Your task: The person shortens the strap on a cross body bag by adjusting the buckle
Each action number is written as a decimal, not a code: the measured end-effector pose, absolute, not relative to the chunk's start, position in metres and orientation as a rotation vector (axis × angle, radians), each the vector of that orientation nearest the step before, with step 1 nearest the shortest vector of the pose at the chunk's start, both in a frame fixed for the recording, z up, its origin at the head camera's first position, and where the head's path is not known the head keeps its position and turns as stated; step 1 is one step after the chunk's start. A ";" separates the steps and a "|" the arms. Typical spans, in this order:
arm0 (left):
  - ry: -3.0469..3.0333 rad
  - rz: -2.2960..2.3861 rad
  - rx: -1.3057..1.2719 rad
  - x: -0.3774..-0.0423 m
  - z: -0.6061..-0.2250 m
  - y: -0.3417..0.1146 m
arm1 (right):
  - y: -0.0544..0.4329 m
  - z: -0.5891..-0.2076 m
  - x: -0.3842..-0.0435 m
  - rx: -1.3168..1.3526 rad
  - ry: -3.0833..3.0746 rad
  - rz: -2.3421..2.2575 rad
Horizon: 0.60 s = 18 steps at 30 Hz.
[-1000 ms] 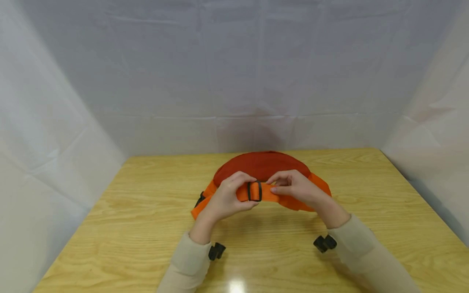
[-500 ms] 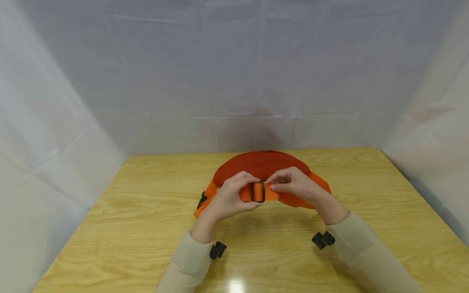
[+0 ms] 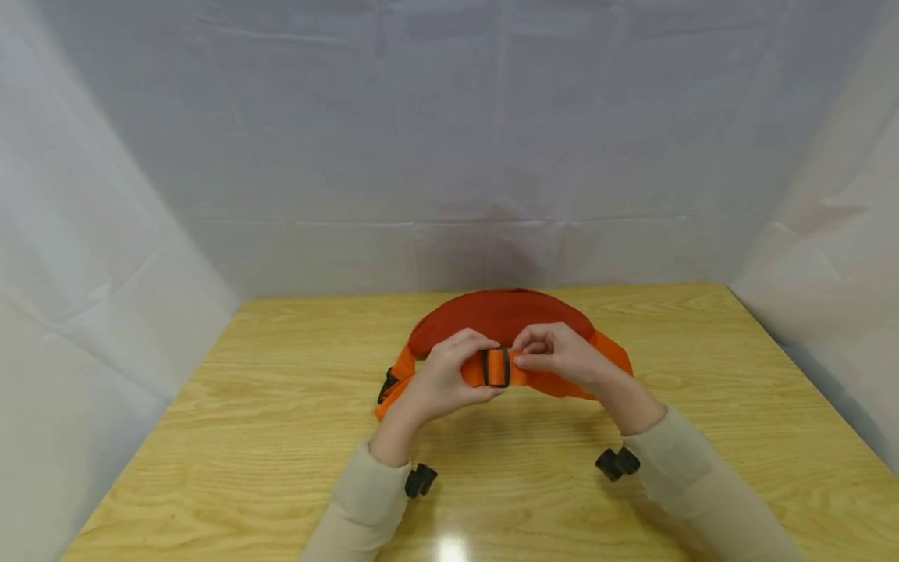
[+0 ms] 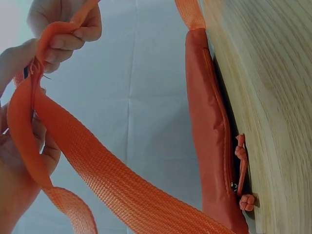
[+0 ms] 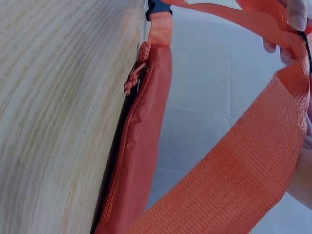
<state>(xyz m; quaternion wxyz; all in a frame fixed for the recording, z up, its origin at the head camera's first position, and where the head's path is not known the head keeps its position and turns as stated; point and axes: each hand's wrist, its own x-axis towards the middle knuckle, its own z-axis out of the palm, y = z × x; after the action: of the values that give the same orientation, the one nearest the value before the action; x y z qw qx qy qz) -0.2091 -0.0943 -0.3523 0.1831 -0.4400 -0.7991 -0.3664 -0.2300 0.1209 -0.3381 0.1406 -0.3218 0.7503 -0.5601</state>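
A red waist pack with an orange webbing strap lies at the back of the table. In front of it, my left hand grips a black slide adjuster on the strap, thumb at its lower edge and fingers at its upper edge. My right hand pinches the strap just right of the adjuster. The left wrist view shows the raised strap in loops beside the fingers. In the right wrist view, strap and wrist partly hide the adjuster.
A black side-release buckle sits at the pack's left end. A knotted zipper pull hangs from the pack's zipper. The wooden table meets white sheeting at the back and sides.
The left hand and adjuster have shifted slightly right, while the right fingertips have come slightly left, closer to the adjuster. The pack stays in place.
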 end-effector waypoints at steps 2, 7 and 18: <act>-2.252 -1.042 -1.233 -0.209 -0.352 -0.095 | 0.123 -0.338 -0.230 -0.987 2.146 -1.598; -2.249 -1.064 -1.208 -0.210 -0.351 -0.096 | 0.127 -0.339 -0.230 -1.030 2.024 -1.600; -2.232 -1.138 -1.272 -0.211 -0.351 -0.098 | 0.128 -0.340 -0.232 -0.962 2.105 -1.618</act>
<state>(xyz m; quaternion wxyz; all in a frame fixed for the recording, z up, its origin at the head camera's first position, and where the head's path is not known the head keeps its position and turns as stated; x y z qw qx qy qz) -0.2110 -0.0978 -0.3513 0.1654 -0.4465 -0.7835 -0.3993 -0.2323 0.1283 -0.3405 0.1580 -0.3365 0.7360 -0.5658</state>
